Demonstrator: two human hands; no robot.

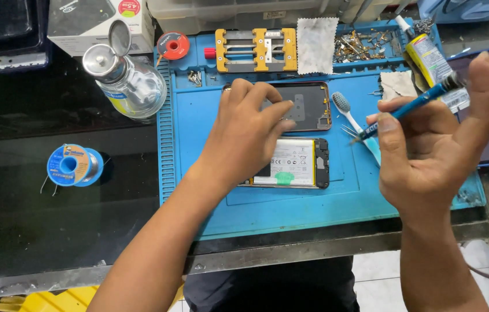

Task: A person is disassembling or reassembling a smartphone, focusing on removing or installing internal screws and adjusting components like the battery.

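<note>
Left hand (250, 136) flat, fingers spread on opened phone (299, 163) (steady it); right hand (429, 150) pinching blue screwdriver (412, 107), keep tip upright over screw.

single head cam, no second view so nothing shared. looks steeply down and forward from over the near edge of the bench (36, 190). close range: blue mat (290, 202) fills the centre, its far edge near the top of frame, near edge just above the bench lip. both forearms enter from the bottom. floor tiles show bottom right.
</note>
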